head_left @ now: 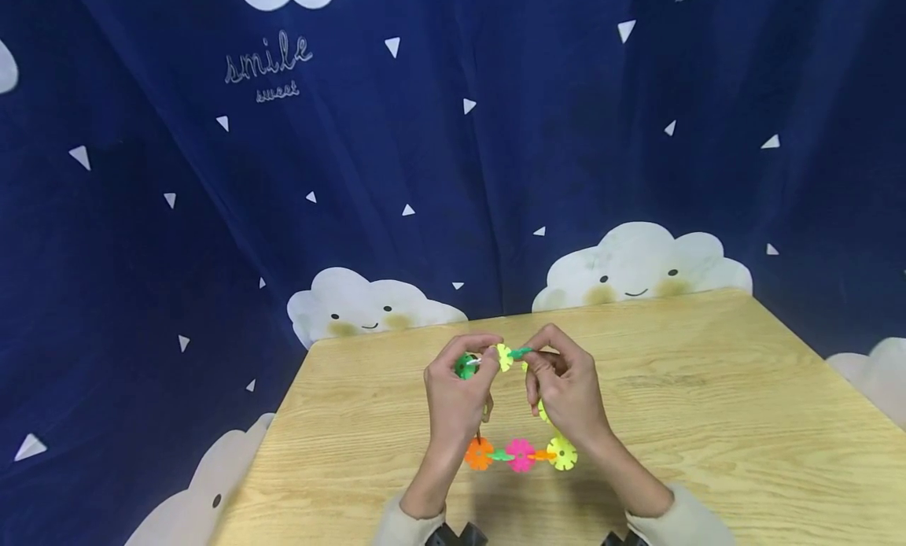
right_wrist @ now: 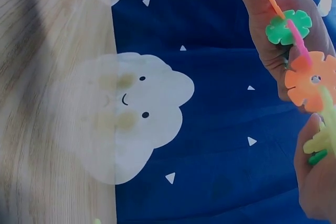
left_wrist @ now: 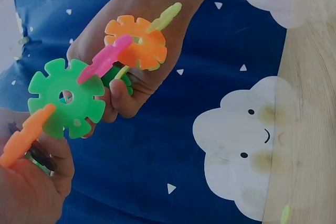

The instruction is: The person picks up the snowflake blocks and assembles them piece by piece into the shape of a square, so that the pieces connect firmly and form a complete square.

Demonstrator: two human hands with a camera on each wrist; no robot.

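A chain of slotted, flower-shaped plastic discs spans both hands above the table. In the head view, my left hand (head_left: pixel 453 396) pinches it with thumb and index finger beside a yellow disc (head_left: pixel 504 358), with a green disc (head_left: pixel 465 366) behind the thumb. My right hand (head_left: pixel 572 392) pinches the edge-on green disc (head_left: pixel 520 352) that meets the yellow one. Lower down hang an orange disc (head_left: pixel 479 454), a pink disc (head_left: pixel 521 455) and another yellow disc (head_left: pixel 562 453), joined by edge-on pieces. The left wrist view shows a large green disc (left_wrist: pixel 65 98) close to the camera; fingers partly hide the chain's sides.
Beneath the hands lies a wood-grain table (head_left: pixel 354 428). A dark blue curtain (head_left: pixel 396 153) with white clouds and triangles hangs behind it and along its left side. Pale sleeves (head_left: pixel 683 518) and dark wrist mounts (head_left: pixel 456 536) show at the bottom edge.
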